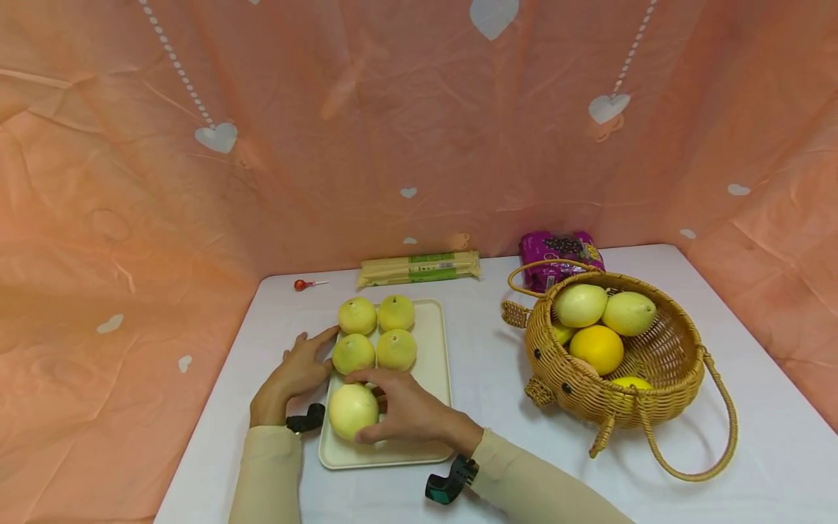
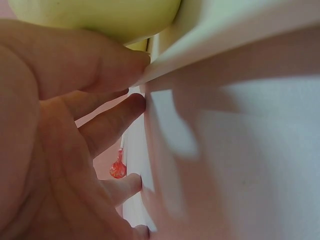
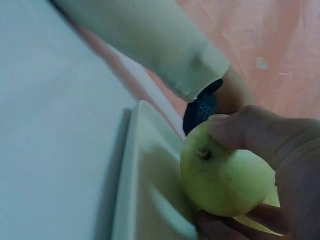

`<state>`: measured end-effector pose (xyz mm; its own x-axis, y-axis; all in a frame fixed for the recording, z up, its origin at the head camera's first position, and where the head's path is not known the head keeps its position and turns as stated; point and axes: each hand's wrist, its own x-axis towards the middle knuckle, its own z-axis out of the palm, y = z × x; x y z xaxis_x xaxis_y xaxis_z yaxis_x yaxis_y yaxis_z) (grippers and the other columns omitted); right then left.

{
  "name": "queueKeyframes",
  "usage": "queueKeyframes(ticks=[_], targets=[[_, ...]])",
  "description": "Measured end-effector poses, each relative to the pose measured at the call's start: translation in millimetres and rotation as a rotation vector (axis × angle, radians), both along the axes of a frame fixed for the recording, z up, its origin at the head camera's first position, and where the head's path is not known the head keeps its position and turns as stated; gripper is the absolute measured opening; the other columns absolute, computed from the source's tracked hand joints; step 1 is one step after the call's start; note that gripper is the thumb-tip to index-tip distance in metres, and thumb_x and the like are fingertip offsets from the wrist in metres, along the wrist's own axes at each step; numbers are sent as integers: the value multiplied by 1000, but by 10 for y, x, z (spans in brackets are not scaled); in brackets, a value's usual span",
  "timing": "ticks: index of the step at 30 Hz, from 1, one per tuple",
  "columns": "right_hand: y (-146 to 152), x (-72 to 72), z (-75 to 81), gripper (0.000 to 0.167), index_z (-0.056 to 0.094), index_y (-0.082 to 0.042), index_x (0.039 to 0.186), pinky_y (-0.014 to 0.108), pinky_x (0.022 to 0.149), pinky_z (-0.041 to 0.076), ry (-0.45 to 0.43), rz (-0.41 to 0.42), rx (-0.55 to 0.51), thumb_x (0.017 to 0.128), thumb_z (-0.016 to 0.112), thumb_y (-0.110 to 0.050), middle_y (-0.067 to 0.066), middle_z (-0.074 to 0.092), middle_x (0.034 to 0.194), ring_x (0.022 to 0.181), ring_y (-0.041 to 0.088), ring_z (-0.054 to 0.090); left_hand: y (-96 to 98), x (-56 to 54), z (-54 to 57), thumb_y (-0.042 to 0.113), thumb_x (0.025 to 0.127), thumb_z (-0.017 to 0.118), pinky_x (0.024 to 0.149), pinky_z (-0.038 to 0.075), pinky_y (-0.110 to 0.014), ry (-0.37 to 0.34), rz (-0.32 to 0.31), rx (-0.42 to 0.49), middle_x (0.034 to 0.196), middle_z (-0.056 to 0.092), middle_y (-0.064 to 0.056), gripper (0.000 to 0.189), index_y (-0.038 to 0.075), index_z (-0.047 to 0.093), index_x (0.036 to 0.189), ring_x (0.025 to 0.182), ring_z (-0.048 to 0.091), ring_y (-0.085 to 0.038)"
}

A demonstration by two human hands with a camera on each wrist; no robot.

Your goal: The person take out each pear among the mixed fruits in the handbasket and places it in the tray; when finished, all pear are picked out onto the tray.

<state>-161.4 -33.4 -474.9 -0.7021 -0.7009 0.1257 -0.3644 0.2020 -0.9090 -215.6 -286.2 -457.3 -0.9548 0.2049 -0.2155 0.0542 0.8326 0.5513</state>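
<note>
My right hand (image 1: 419, 411) grips a round yellow-green fruit (image 1: 353, 412) over the near left part of a cream tray (image 1: 428, 397). In the right wrist view, its thumb presses the fruit's upper side near the dark stem scar, and other fingers curl beneath. Behind it on the tray sit several similar fruits (image 1: 396, 349) in two rows. My left hand (image 1: 297, 375) is at the tray's left side, fingers extended and spread. In the left wrist view, its thumb (image 2: 100, 62) lies along the tray's rim, just below a fruit (image 2: 100, 15).
A woven animal-shaped basket (image 1: 589, 393) with pale fruits and an orange-yellow fruit (image 1: 596, 350) stands at the right, its handle looping forward. Behind are a purple packet (image 1: 546, 255), long beige packages (image 1: 419, 268) and a red lollipop (image 1: 300, 285). Draped cloth (image 1: 406, 131) borders the white table.
</note>
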Motion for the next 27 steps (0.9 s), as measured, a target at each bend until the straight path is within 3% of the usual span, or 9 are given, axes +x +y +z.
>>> queueKeyframes(ticks=[9, 19, 23, 27], targets=[[-126, -26, 36, 80, 58, -11, 155, 26, 116, 49, 261, -68, 166, 85, 96, -24, 2, 67, 149, 131, 5, 60, -1, 4, 12, 13, 101, 60, 119, 6, -92, 8, -10, -3, 167, 48, -28, 72, 14, 41, 170, 162, 10, -65], [-75, 9, 90, 82, 57, -10, 156, 30, 120, 49, 399, -133, 230, 87, 95, -30, 5, 65, 152, 139, 16, 62, 5, 15, 11, 19, 105, 59, 118, 4, -93, 5, -18, 5, 169, 47, -25, 69, 17, 40, 171, 163, 9, -65], [87, 70, 208, 83, 55, -9, 158, 32, 117, 54, 357, -100, 171, 88, 94, -28, 6, 63, 156, 142, 23, 62, 2, 4, 1, 22, 106, 59, 119, 3, -92, -10, -9, 8, 169, 45, -26, 69, 19, 39, 172, 163, 7, -64], [363, 164, 386, 81, 55, -13, 160, 31, 108, 59, 205, -50, 32, 90, 92, -25, 5, 62, 157, 136, 23, 65, 4, -4, -3, 25, 106, 60, 120, 3, -91, -20, -2, 4, 171, 44, -26, 69, 21, 39, 172, 164, 6, -63]])
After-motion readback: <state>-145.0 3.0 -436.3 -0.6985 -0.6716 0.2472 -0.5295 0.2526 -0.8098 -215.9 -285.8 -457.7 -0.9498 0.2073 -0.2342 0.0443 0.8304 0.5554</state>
